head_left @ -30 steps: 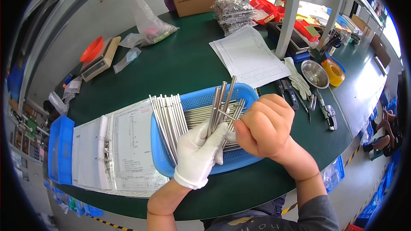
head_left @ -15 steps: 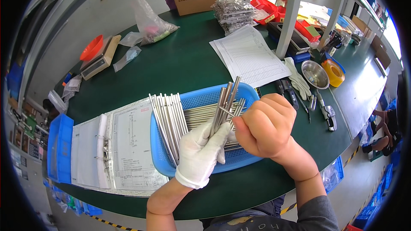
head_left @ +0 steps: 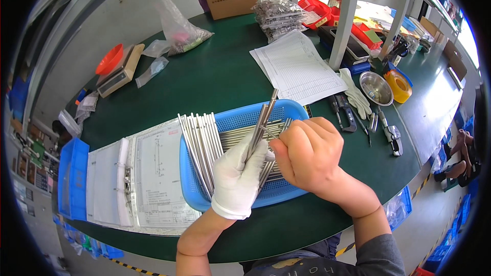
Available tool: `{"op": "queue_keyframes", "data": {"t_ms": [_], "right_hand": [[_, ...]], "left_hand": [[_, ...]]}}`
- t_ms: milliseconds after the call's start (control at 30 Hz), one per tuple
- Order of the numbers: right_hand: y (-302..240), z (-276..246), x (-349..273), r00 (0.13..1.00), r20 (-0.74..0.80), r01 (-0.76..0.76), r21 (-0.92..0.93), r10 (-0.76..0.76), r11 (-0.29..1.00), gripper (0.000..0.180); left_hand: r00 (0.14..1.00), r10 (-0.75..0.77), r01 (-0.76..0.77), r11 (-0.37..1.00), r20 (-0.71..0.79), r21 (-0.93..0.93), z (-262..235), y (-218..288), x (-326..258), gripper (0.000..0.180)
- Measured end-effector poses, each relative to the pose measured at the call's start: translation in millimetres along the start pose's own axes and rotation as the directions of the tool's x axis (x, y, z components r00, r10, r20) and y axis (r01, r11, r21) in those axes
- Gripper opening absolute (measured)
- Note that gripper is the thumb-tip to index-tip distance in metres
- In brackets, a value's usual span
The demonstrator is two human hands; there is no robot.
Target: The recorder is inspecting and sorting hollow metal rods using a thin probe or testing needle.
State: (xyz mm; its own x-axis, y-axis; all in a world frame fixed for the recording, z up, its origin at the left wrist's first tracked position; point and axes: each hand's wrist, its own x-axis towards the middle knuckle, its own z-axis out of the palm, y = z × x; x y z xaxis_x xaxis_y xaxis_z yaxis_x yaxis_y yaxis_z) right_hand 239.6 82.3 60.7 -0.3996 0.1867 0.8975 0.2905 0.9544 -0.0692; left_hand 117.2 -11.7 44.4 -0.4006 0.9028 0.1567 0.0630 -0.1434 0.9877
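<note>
Dark green tabletop's (head_left: pixel 286 232) curved near edge runs just below the grip. Left hand in white glove (head_left: pixel 234 181) closed round a few silver metal rods (head_left: pixel 260 125) above the basket; long axis up and away, leaning slightly right, upper ends free. Bare right hand (head_left: pixel 311 153), just right of them, fisted on a thin metal pin (head_left: pixel 267 132) pointing up-left to the rods; contact unclear. Under the grip: blue perforated plastic basket (head_left: pixel 286 195), raised rim. Left: open white ring binder (head_left: pixel 158 184). Beyond: open tabletop up-left; white paper sheets (head_left: pixel 299 69) limit up-right.
</note>
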Motion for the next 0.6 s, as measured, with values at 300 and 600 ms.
{"op": "queue_keyframes", "data": {"t_ms": [300, 600], "right_hand": [[2, 16, -11, 0.977, 0.019, -0.211, 0.224, 0.213, 0.951, 0.020], [4, 20, -9, 0.966, 0.088, -0.257, 0.446, 0.244, 0.858, 0.009]], "left_hand": [[0.914, 0.404, -0.380, 0.886, -0.041, 0.265, 5, -16, 9, 0.036], [0.989, 0.014, -0.001, 0.996, 0.147, -0.086, 1, -9, 6, 0.022]]}}
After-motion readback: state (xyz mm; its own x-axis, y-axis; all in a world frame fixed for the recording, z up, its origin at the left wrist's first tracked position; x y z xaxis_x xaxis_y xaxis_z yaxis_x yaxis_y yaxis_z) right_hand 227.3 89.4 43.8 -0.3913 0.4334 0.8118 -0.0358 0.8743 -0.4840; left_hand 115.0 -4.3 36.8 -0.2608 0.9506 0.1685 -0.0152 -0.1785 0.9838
